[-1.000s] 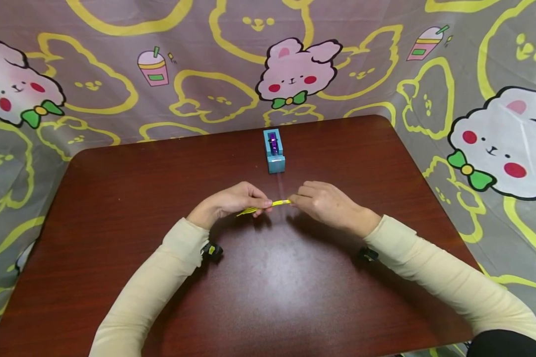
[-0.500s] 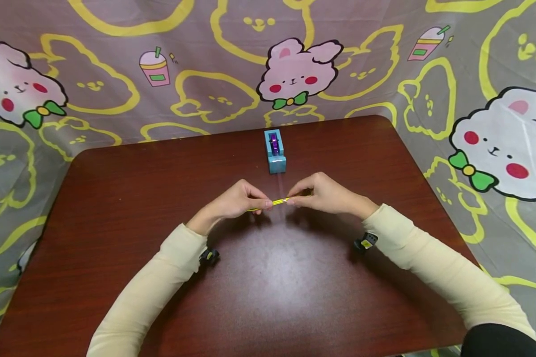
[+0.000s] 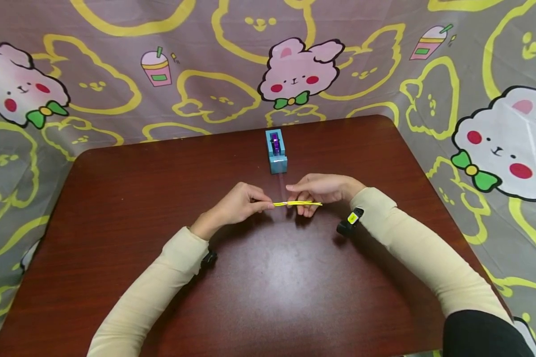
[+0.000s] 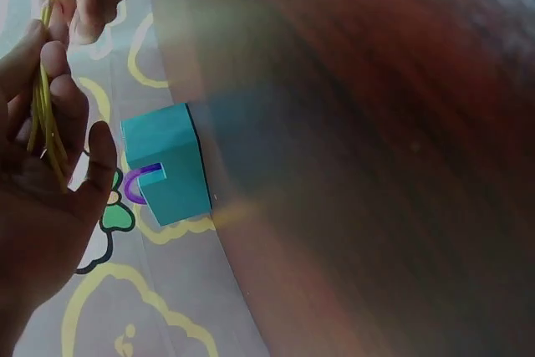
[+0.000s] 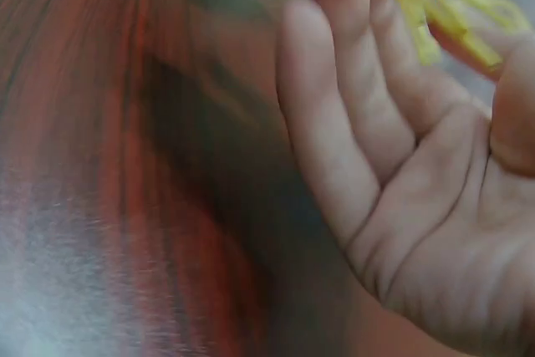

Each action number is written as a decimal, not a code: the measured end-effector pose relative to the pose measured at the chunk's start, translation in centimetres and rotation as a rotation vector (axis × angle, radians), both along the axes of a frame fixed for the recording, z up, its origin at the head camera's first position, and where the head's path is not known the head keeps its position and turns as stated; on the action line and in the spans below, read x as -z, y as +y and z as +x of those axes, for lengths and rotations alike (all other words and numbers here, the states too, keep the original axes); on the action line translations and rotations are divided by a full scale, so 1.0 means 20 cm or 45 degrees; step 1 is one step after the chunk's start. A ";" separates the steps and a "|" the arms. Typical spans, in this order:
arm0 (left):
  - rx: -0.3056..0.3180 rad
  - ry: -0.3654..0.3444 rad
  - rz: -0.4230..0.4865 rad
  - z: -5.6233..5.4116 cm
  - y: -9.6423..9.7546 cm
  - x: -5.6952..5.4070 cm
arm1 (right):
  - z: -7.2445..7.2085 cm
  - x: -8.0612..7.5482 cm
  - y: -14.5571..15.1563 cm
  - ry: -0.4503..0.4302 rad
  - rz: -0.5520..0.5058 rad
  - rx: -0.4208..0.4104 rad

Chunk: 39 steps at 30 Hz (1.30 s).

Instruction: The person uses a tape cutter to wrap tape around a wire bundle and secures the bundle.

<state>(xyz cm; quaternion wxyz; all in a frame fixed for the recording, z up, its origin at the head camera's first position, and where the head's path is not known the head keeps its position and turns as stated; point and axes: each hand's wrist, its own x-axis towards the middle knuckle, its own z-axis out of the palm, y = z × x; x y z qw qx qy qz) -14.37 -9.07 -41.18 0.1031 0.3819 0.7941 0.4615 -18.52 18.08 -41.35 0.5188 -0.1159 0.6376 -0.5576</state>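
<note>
A small bundle of thin yellow strands (image 3: 305, 203) stretches between both hands over the table, with a pale band near its middle. My left hand (image 3: 245, 202) pinches its left end between thumb and fingertips; loose strands (image 4: 46, 119) trail along the palm in the left wrist view. My right hand (image 3: 323, 191) is turned palm up, its fingers under and beside the strands and its thumb raised off them. Extended fingers (image 5: 305, 64) show in the right wrist view, beside the loose strand ends (image 5: 426, 6). A blue tape dispenser (image 3: 278, 164) with a purple roll (image 3: 275, 143) stands beyond the hands.
The glossy brown table (image 3: 161, 198) reaches back to a patterned cloth (image 3: 223, 54) on the far and right sides. A faint clear strip (image 3: 282, 182) runs from the dispenser's front toward the bundle.
My right hand has turned from a fingertip pinch to palm up, uncovering the bundle's right part. My left hand keeps its pinch, with less of the strands showing on its side.
</note>
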 end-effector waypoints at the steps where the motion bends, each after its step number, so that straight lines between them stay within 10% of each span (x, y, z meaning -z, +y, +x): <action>1: 0.004 0.025 -0.005 0.00 0.00 0.00 | 0.00 0.01 0.00 -0.042 -0.007 -0.032; 19: 0.037 0.372 -0.090 0.00 0.03 -0.01 | 0.02 0.01 0.03 -0.051 -0.141 -0.129; 29: -0.021 0.312 -0.079 0.00 0.01 0.00 | 0.09 -0.11 0.00 0.551 -0.010 -0.196; 39: -0.041 0.039 -0.100 -0.03 0.01 0.00 | 0.21 -0.15 -0.03 1.294 0.157 -0.210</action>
